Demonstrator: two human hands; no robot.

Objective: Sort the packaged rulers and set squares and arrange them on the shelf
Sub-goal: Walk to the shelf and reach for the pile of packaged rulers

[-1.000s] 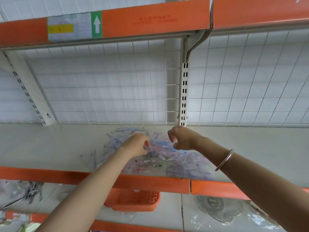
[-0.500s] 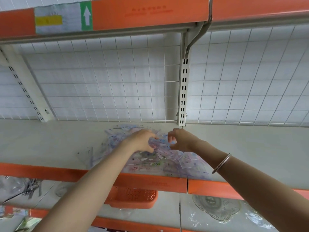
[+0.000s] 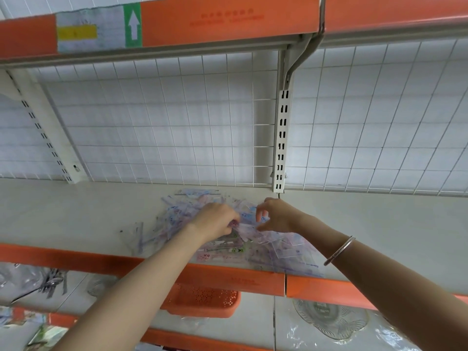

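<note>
I am reaching both arms up to the pale shelf (image 3: 76, 211), where the pile of packaged rulers and set squares (image 3: 283, 247) is lying in a loose heap near the middle, spreading from the wire grid back panel (image 3: 164, 122) forward to the orange front edge (image 3: 76, 259), with a few packs hanging slightly over that edge. My two hands are working close together on top of the heap, just beside each other but not touching. My left hand (image 3: 215, 219) is curling its fingers down into the pile and pinching a clear packet (image 3: 247, 225) at its left end. My right hand (image 3: 274, 215), with a silver bracelet (image 3: 340, 250) sitting on its wrist, is hooking its fingers above that same packet's right end while the thumb is pointing in underneath; I cannot tell whether it is actually gripping it. One clear set square (image 3: 134, 230) is lying by itself just to the left of the heap. A white slotted upright (image 3: 281, 138) is standing against the grid right behind my right hand. Overhead, a worn label with a green arrow (image 3: 101, 29) is sticking to the upper shelf's orange edge. On the shelf below, an orange basket (image 3: 202, 302) and a glass plate (image 3: 329, 320) are showing.
</note>
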